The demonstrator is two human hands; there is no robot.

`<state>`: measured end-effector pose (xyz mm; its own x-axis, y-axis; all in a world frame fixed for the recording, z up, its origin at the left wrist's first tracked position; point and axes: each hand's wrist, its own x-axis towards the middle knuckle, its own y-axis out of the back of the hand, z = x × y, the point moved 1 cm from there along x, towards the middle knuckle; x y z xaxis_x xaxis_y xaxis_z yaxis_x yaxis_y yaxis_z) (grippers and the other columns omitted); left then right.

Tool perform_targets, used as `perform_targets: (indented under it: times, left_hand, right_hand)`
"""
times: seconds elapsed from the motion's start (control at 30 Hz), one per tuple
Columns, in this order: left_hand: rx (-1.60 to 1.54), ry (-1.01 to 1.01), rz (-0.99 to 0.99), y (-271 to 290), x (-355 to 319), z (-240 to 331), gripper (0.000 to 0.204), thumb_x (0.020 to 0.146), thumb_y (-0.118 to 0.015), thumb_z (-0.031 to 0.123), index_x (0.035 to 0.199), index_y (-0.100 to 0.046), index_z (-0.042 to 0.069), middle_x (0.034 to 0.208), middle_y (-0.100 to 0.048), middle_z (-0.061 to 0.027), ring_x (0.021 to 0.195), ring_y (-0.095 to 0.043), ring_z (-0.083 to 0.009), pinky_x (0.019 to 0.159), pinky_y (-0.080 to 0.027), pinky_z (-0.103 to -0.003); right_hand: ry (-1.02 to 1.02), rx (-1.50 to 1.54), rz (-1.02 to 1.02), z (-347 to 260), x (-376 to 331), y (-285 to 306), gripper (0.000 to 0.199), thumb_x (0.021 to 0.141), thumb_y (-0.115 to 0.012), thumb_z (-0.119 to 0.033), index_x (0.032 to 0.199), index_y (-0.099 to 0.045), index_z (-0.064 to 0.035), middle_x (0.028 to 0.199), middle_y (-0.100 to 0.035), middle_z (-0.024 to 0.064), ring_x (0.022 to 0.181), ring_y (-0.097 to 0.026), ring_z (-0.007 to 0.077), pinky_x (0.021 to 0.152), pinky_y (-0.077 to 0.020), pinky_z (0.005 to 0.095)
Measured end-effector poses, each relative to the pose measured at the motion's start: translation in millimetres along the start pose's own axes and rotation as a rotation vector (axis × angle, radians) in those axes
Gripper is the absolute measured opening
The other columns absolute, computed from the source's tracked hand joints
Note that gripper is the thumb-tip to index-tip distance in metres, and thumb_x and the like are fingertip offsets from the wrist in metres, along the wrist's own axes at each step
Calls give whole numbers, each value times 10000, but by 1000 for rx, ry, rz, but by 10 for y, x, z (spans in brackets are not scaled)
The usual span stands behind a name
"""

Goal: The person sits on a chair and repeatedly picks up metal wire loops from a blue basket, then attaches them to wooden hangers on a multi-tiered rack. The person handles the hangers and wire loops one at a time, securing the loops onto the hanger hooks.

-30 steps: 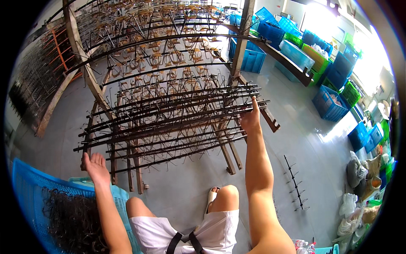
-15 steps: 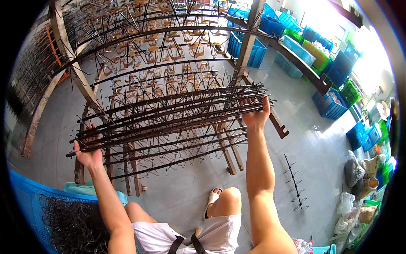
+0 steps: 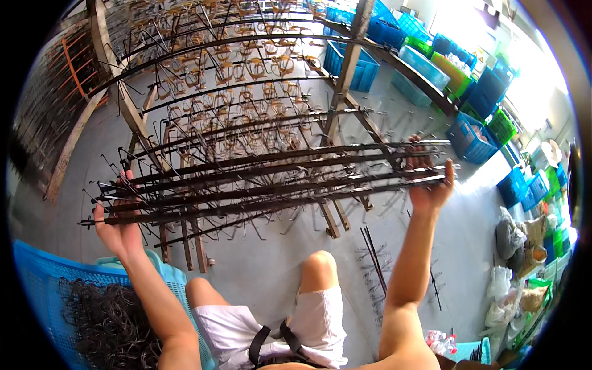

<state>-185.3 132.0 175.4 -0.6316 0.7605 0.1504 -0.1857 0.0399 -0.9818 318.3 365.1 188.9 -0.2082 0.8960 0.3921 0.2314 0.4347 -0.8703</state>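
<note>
A bundle of long dark metal bars with thin wire hooks along them spans the space before me, held level between both hands. My left hand is closed around the bars' left ends, palm up, with fingertips showing between them. At the right ends my right hand grips the bundle from below, fingers curled up around it. Just behind stands a rusty metal rack. Across it run more hooked bars, hung with amber ring-like pieces resembling spectacle frames. Motion blurs the bundle's hooks.
On the grey floor to the right lie dark hooked bars and another hooked bar. A blue basket at lower left holds black curly pieces. Blue crates and bags line the right side.
Both hands have shifted with the bundle, the right one farther right and the left slightly left and down. The bundle sits farther right. Blurred hooked bars now show on the floor beside my right knee.
</note>
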Motion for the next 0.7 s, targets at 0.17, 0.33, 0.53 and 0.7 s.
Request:
perform_targets:
  times: [0.17,0.33,0.53,0.7]
  left_hand:
    - [166,280,-306,-301,-425,-510,647,873,-456,188,1357,-163,-126,1425,-251,-230,1349,-210,-336,1101,-224,-472]
    - [218,634,-116,-187,-775,-1916,501,830,-508,152,1231,-372,-116,1281,-443,-224,1257,-371,-345,1068,-300,-451]
    - [351,970,241,671,-1341,-3586,183,771,-467,107,826,-557,-43,901,-601,-192,910,-582,-301,933,-446,-427]
    - [606,1050,390,1240,-1940,-4398,103,784,-469,87,839,-498,4,870,-574,-125,803,-579,-230,803,-495,-355]
  right_hand:
    - [174,-71,5,-913,-1358,173,769,818,-521,-280,1346,-161,150,1410,-244,272,1324,-264,353,1101,-240,442]
    - [422,-83,406,-1581,-3328,846,563,796,-536,-315,1160,-433,102,1282,-419,280,1175,-430,364,1033,-315,492]
    - [900,-17,1242,-1803,-5126,1954,503,803,-475,-265,1208,-389,22,1139,-510,236,918,-569,406,887,-424,588]
    - [840,149,1405,-1901,-6127,2659,396,767,-474,-219,1072,-450,33,1052,-541,217,947,-559,372,863,-470,543]
